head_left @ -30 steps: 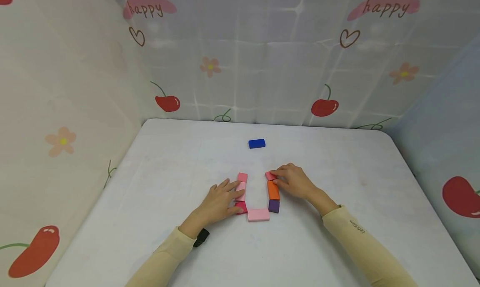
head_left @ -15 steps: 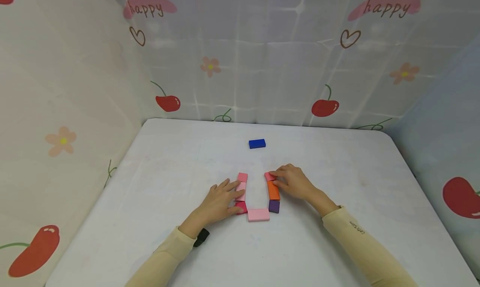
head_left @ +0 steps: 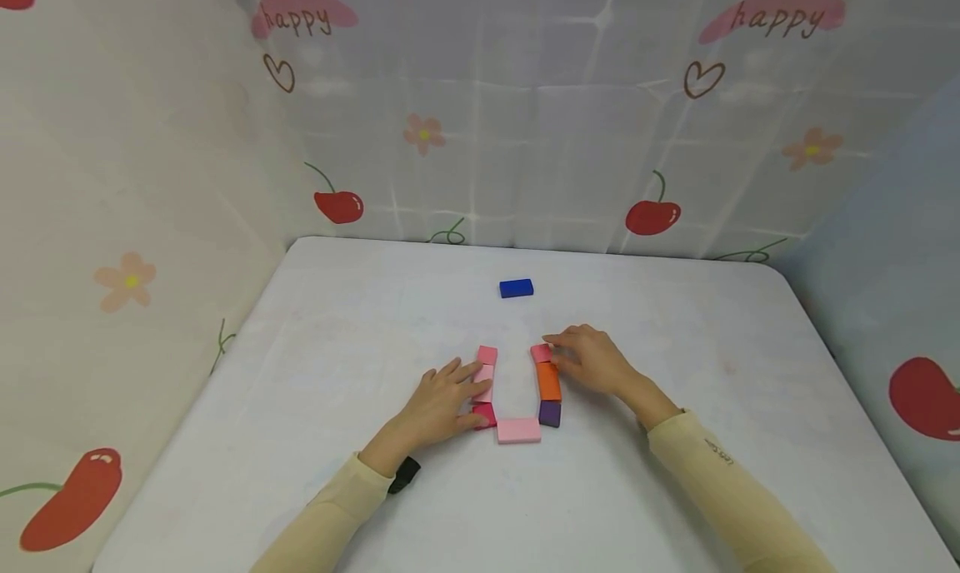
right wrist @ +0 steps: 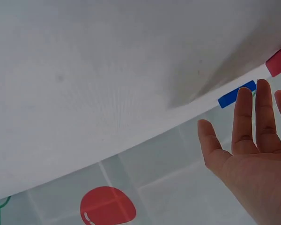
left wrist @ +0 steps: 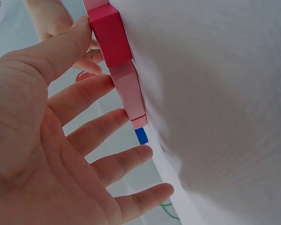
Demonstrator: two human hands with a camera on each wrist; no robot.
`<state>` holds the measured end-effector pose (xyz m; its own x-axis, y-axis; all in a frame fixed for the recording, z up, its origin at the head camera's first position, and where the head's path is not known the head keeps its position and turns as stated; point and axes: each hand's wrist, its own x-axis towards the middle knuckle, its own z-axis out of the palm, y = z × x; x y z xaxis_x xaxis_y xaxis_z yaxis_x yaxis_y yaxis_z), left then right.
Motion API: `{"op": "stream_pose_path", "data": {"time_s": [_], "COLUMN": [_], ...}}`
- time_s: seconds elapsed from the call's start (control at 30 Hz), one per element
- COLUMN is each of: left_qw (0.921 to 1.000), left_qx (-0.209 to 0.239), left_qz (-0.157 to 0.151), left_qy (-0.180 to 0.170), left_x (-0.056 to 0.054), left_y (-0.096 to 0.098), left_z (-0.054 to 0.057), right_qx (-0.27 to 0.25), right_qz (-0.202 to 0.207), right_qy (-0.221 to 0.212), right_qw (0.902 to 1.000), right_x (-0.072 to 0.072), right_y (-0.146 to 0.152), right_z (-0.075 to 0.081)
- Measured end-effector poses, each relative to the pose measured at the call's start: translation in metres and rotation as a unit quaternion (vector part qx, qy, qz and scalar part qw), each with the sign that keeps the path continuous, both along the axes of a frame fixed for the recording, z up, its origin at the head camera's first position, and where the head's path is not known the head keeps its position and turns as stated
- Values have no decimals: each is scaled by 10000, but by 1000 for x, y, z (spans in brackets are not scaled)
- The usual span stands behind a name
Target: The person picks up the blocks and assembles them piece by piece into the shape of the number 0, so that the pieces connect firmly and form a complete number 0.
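Observation:
My left hand [head_left: 435, 406] lies along the left row of blocks, its fingers spread and straight. The thumb touches the crimson block [left wrist: 111, 37], and fingertips meet the light pink block [left wrist: 127, 86]; a small pink block [head_left: 487, 355] ends that row. On the other side, my right hand [head_left: 592, 361] is beside the right row, fingers extended near its small pink block [head_left: 540, 353]. Below that block come an orange block [head_left: 549, 382] and a purple block [head_left: 550, 413]. A pink block [head_left: 518, 430] lies across the near end, between the rows.
A blue block [head_left: 516, 288] lies alone farther back on the white table [head_left: 375, 306]. Printed curtains [head_left: 525, 140] hang behind and at both sides. A black band piece [head_left: 403, 475] shows at my left wrist.
The small pink block atop the right row shifted slightly and now sits straighter above the orange one. My right fingers have loosened from it. The left hand stays put.

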<state>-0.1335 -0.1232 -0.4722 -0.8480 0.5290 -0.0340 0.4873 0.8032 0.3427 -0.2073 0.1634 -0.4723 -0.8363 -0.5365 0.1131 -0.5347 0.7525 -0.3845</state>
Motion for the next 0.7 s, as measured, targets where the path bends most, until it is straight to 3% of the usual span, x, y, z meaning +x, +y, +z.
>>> {"op": "stream_pose_path", "data": {"time_s": [0.2,0.4,0.7], "left_qw": [9998,10000,10000], "left_qx": [13,-56,-87], "left_qz": [82,23,-1], "left_qy": [-172,16,21], "left_x": [1,1,0], "left_y": [-1,-2,0], "left_z": [3,-1,-2], "right_qx": [-457,-690,-868], "right_qz": [-430,-907,-1233], "right_qy": [-471,-635,-1132], "right_qw": [9969,9915,9821], "right_x": [-35,-75,-115], "right_y": [-1,-13,-28], "right_z": [9,15,6]}}
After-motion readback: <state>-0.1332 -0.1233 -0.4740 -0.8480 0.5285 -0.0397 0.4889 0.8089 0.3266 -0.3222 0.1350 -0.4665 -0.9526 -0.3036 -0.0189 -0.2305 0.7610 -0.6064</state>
